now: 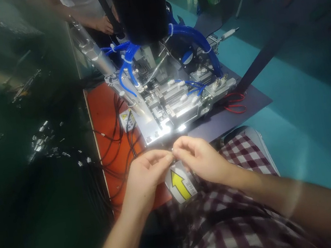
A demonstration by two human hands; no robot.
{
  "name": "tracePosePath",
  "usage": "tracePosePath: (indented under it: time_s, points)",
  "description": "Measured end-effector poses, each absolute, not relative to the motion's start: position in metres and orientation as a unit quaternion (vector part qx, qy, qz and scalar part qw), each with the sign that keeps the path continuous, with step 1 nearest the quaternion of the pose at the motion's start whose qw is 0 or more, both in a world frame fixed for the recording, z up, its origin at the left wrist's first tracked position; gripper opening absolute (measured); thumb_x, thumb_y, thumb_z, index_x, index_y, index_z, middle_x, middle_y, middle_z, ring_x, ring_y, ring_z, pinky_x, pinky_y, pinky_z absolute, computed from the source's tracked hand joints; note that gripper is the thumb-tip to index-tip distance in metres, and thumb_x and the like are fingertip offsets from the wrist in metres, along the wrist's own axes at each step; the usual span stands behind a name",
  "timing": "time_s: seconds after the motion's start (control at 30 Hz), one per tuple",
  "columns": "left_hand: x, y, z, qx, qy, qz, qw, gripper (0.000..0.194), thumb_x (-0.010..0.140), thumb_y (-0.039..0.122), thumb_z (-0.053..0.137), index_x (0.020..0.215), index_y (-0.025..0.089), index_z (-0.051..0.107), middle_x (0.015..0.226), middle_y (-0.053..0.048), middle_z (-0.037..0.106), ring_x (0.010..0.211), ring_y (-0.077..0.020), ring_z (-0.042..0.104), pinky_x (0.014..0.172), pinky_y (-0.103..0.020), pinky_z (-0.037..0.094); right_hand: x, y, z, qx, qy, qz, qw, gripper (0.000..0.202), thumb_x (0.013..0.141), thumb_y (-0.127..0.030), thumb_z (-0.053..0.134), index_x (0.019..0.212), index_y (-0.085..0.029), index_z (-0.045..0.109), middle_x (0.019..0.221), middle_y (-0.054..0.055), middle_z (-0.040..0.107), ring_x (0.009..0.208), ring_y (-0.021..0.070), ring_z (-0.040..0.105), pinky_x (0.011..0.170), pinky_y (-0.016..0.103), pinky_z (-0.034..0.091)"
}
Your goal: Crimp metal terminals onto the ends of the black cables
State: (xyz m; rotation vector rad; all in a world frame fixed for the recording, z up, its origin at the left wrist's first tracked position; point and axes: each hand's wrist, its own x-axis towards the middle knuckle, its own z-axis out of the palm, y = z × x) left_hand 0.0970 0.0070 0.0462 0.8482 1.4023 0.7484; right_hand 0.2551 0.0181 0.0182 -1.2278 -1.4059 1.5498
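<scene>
Just below the middle of the frame, the left hand [142, 177] and the right hand [203, 159] meet tip to tip. Thumb and forefinger of each are closed in a pinch, with hardly any gap, on a small piece [173, 156] with a glint to it. It's mostly covered by the fingers, so I can't make out its shape.

As for how far along things are, I'd say this piece is mid-handling: it is up in the fingers, in front of the machine [180, 101] and not seated in it. Whether anything is finished on it, or how much remains, I can't tell from here.

Right under the fingertips is a pale, smooth label [189, 195] with a flat yellow arrow pointing up at them. Beyond, the machine is all squared, shiny metal blocks and rods, with glossy blue tubes [193, 32] curving over it. Thin black cables [117, 137] loop loosely across a flat orange board [103, 121] left of centre, and silvery ends [88, 160] catch the light at its left edge. Checked cloth [224, 223] lies in soft folds at the bottom.
</scene>
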Motion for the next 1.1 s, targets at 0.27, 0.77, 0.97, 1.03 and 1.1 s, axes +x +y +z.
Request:
tracePosePath:
  time_s: [0.27, 0.77, 0.97, 1.03, 1.1]
  points:
    - [0.097, 0.006, 0.042, 0.372, 0.623, 0.335, 0.601, 0.023, 0.071, 0.035, 0.073, 0.072, 0.013, 0.067, 0.048, 0.007, 0.042, 0.045, -0.004, 0.029, 0.044, -0.017, 0.023, 0.259, 0.024, 0.02, -0.461, -0.497, 0.653, 0.338, 0.015, 0.088, -0.028, 0.053, 0.08, -0.016, 0.058, 0.066, -0.004, 0.056, 0.048, 0.0071, 0.05, 0.05, 0.021, 0.042]
    - [0.095, 0.011, 0.042, 0.466, 0.657, 0.29, 0.517, 0.018, 0.077, 0.035, 0.067, 0.078, 0.016, 0.067, 0.046, 0.007, 0.041, 0.044, -0.0069, 0.033, 0.044, -0.02, 0.026, 0.259, 0.031, 0.016, -0.457, -0.496, 0.669, 0.313, 0.012, 0.082, -0.025, 0.06, 0.075, -0.015, 0.06, 0.065, -0.003, 0.058, 0.049, 0.0075, 0.052, 0.047, 0.02, 0.041]
    - [0.098, 0.013, 0.038, 0.431, 0.662, 0.309, 0.529, 0.021, 0.077, 0.037, 0.068, 0.083, 0.017, 0.068, 0.045, 0.008, 0.04, 0.043, -0.0063, 0.033, 0.044, -0.019, 0.026, 0.257, 0.026, 0.012, -0.456, -0.467, 0.665, 0.362, 0.013, 0.082, -0.028, 0.061, 0.076, -0.016, 0.059, 0.067, -0.004, 0.056, 0.048, 0.0068, 0.049, 0.047, 0.021, 0.041]
    - [0.098, 0.012, 0.037, 0.415, 0.656, 0.317, 0.545, 0.023, 0.076, 0.039, 0.069, 0.084, 0.017, 0.067, 0.045, 0.008, 0.042, 0.042, -0.0066, 0.034, 0.043, -0.019, 0.027, 0.256, 0.026, 0.011, -0.457, -0.448, 0.677, 0.364, 0.013, 0.082, -0.028, 0.061, 0.076, -0.016, 0.059, 0.064, -0.005, 0.054, 0.046, 0.0066, 0.047, 0.046, 0.021, 0.04]
    - [0.098, 0.012, 0.037, 0.413, 0.654, 0.314, 0.55, 0.024, 0.076, 0.038, 0.068, 0.085, 0.016, 0.067, 0.045, 0.007, 0.045, 0.042, -0.0073, 0.036, 0.042, -0.019, 0.027, 0.256, 0.027, 0.012, -0.458, -0.442, 0.686, 0.352, 0.014, 0.082, -0.029, 0.061, 0.075, -0.016, 0.059, 0.06, -0.005, 0.052, 0.045, 0.0067, 0.046, 0.045, 0.021, 0.039]
